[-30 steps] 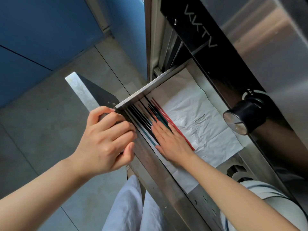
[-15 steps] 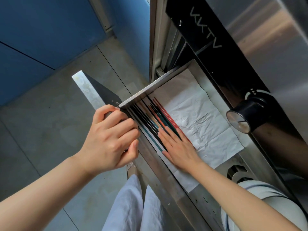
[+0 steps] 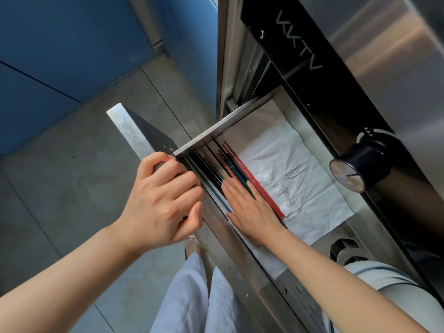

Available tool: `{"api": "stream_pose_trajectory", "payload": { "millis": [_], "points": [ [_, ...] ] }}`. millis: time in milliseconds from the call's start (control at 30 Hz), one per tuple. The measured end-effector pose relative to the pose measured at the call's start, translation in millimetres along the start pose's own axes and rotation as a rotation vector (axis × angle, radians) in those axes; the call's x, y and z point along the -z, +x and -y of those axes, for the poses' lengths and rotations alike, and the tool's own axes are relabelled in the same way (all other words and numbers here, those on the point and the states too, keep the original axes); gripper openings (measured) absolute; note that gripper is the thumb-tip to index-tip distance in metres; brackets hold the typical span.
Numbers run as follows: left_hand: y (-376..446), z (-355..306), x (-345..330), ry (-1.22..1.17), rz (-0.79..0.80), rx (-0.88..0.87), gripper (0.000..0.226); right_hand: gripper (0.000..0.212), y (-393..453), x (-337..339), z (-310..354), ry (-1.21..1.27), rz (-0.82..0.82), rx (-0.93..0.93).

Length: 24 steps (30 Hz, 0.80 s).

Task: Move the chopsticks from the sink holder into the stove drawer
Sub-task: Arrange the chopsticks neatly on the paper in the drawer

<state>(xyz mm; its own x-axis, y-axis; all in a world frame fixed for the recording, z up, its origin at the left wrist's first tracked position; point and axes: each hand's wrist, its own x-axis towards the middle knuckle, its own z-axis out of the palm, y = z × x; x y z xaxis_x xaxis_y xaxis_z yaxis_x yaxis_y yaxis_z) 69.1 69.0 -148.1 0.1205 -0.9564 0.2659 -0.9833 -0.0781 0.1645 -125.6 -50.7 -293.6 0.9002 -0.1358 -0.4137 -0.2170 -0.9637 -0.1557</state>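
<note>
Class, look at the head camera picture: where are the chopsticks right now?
The chopsticks lie in the open drawer, on its white paper lining, along the front wall. The right hand rests flat on them.

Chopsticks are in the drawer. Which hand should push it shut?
Left. The left hand already grips the drawer front, so it could likely push. The right hand lies flat on the chopsticks inside the drawer and must lift out first.

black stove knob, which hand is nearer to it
Right. The right hand lies flat on the chopsticks inside the drawer, below the knob; the left hand grips the drawer front, farther out.
</note>
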Motion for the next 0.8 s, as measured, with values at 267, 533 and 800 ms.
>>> {"api": "stream_pose_trajectory", "payload": {
  "millis": [267, 533, 800],
  "points": [
    [-1.9, 0.6, -2.3, -0.009, -0.017, 0.013, 0.040, 0.064, 45.1, 20.7, 7.0, 0.097, -0.077, -0.056],
    [-1.9, -0.3, -5.0, -0.020, -0.051, 0.027, 0.043, 0.066, 0.4, 1.9, -6.4, 0.168, 0.002, -0.069],
    [-2.4, 0.5, -4.8, -0.013, -0.044, 0.019, 0.040, 0.067, 48.5, 25.2, -0.9, 0.132, -0.053, -0.078]
  ]
}}
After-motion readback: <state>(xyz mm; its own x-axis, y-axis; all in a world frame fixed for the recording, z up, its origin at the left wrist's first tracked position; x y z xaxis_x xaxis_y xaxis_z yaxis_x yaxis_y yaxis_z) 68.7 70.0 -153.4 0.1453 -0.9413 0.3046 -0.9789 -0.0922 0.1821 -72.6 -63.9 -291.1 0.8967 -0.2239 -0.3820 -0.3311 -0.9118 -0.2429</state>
